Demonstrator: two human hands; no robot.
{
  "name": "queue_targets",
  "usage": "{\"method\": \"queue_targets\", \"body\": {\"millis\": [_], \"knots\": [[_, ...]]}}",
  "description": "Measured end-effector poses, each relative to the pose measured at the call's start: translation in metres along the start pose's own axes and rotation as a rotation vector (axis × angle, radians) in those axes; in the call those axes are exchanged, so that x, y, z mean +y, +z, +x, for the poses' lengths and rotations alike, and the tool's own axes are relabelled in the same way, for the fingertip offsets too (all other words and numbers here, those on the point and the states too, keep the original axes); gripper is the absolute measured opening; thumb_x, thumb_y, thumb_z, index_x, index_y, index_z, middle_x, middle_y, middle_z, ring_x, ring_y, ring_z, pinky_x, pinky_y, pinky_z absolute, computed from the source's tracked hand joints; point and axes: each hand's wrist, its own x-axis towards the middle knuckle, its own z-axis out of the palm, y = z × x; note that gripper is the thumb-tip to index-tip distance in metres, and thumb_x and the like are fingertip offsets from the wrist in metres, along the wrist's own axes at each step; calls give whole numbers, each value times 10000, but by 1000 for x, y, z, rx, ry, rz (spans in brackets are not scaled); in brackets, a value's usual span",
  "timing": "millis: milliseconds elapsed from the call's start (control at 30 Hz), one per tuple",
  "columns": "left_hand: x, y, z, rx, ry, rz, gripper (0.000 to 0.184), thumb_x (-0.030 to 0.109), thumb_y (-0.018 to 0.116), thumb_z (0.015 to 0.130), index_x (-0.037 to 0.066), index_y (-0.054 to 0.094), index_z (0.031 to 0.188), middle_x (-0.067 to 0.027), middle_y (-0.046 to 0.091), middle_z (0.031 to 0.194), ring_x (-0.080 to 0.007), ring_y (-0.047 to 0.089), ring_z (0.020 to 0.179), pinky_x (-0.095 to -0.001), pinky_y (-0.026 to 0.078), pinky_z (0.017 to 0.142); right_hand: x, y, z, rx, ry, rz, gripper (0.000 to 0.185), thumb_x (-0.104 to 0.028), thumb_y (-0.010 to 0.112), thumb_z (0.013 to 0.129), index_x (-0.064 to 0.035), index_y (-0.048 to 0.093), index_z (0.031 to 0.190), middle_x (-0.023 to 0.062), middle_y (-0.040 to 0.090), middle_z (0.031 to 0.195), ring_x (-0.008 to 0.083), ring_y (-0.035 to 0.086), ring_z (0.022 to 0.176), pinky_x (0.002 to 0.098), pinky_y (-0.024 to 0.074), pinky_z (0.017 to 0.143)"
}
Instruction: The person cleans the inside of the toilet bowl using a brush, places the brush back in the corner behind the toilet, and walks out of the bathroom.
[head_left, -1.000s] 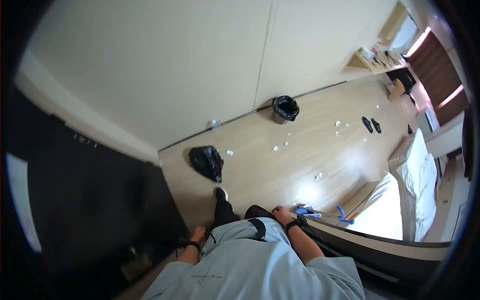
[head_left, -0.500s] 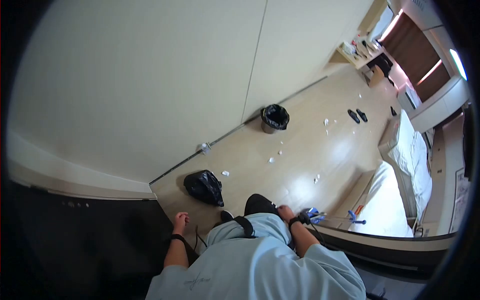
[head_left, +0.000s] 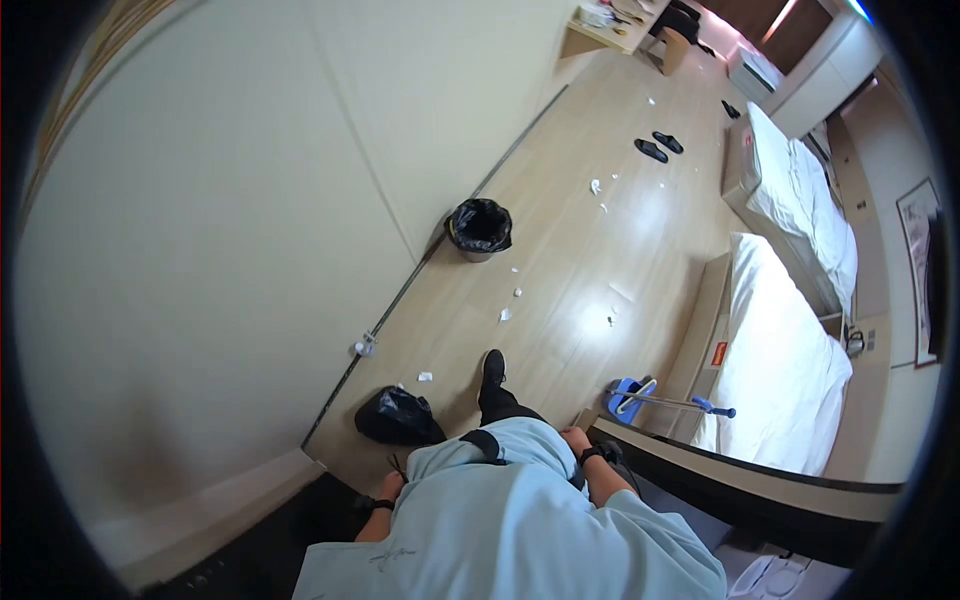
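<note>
My left hand hangs low beside my pale blue shirt, its fingers loosely curled with nothing visible in them. A dark band circles that wrist, and dark cord ends show just above the hand. At my right hip, my right hand is also loosely closed, and I see nothing in it. It is close to the end of a dark-edged partition. On the floor ahead of my left hand lies a full black garbage bag. My shoe is planted forward on the floor.
A trash can with a black liner stands against the wall. Paper scraps litter the floor. A blue dustpan with a long handle sits by the near bed. Slippers and a desk are farther off.
I have stepped forward, and my view has turned. The trash can and garbage bag have shifted left in view. My left hand has swung back to my side; the dustpan is more fully visible.
</note>
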Motion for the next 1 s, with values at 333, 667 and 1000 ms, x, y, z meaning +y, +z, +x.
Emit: {"method": "queue_targets", "body": {"millis": [333,667,1000], "knots": [[268,-88,250,-118,-59,-475,145,91,454,747,27,547,838,-55,557,668,-122,514,554,-239,421,499,-119,-118,114,50,149,699,190,-98,421,744,2,561,825,65,538,620,127,512,551,234,412,503],[393,-114,453,-628,330,382,193,221,477,748,52,566,725,-29,518,562,-131,482,502,-248,348,429,-211,-120,143,416,240,1118,171,-82,421,741,-13,560,815,54,537,615,117,498,521,239,402,469],[582,-104,578,-697,39,413,181,100,383,756,70,514,877,-26,520,654,-96,489,512,-206,374,422,-232,49,75,571,820,1124,191,-144,517,683,-26,640,768,107,616,741,164,573,704,272,433,651]]}}
